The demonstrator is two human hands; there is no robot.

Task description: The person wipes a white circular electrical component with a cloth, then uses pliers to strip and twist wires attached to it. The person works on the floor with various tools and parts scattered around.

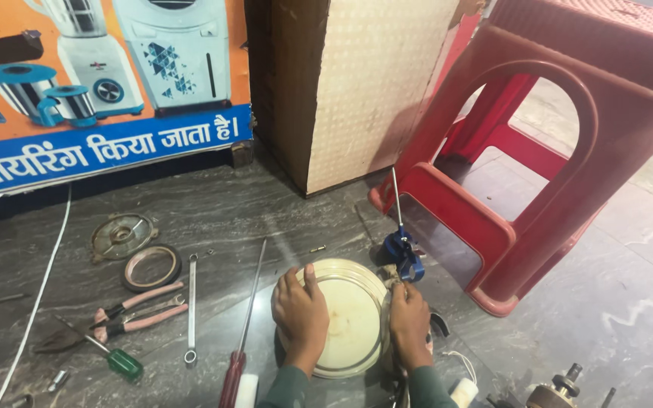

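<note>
Both forearms reach forward over the dark stone floor [266, 219]. The left hand [301, 310] lies palm-down with fingers spread flat on the left rim of a round cream-coloured disc [353, 317], which rests on the floor between the hands. The right hand [410, 321] curls over the disc's right edge, fingers closed around a small part beside a blue tool [403, 255]. Pink-handled pliers [134, 310] lie well left.
</note>
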